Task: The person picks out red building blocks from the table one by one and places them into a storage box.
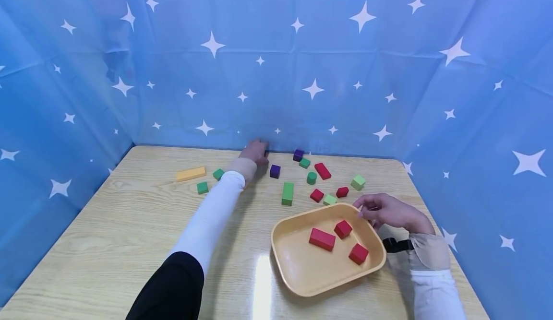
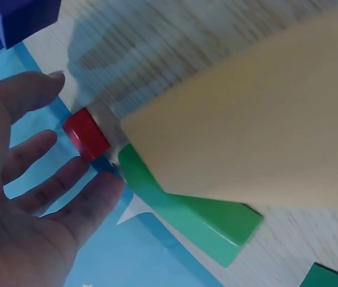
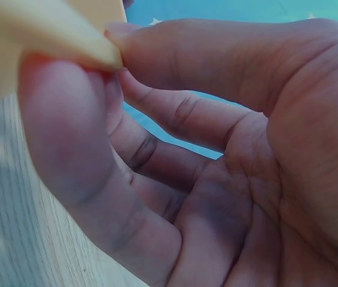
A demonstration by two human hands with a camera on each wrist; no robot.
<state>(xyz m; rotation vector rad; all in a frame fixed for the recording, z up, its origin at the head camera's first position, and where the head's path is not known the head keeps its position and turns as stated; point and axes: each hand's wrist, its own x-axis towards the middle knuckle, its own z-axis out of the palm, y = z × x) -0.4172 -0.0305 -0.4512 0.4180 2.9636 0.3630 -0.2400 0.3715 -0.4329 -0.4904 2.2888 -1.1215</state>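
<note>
At the table's back edge, my left hand (image 1: 256,152) reaches out with its fingers and thumb apart. In the left wrist view a small red block (image 2: 87,134) lies right at its fingertips, between thumb and fingers. A long green block (image 2: 198,224) is beside it, partly hidden by a blurred beige shape close to the camera. My right hand (image 1: 390,210) pinches the rim of a beige tray (image 1: 302,272) between thumb and forefinger at its far right corner. Three red blocks lie in the tray, one of them a longer bar (image 1: 322,239).
Beyond the tray are scattered a green bar (image 1: 287,194), a green cylinder (image 1: 311,178), a red bar (image 1: 322,171), a purple cube (image 1: 275,171) and several small blocks. A yellow bar (image 1: 190,174) lies left of the left arm. A blue star-patterned curtain (image 1: 276,70) borders the table.
</note>
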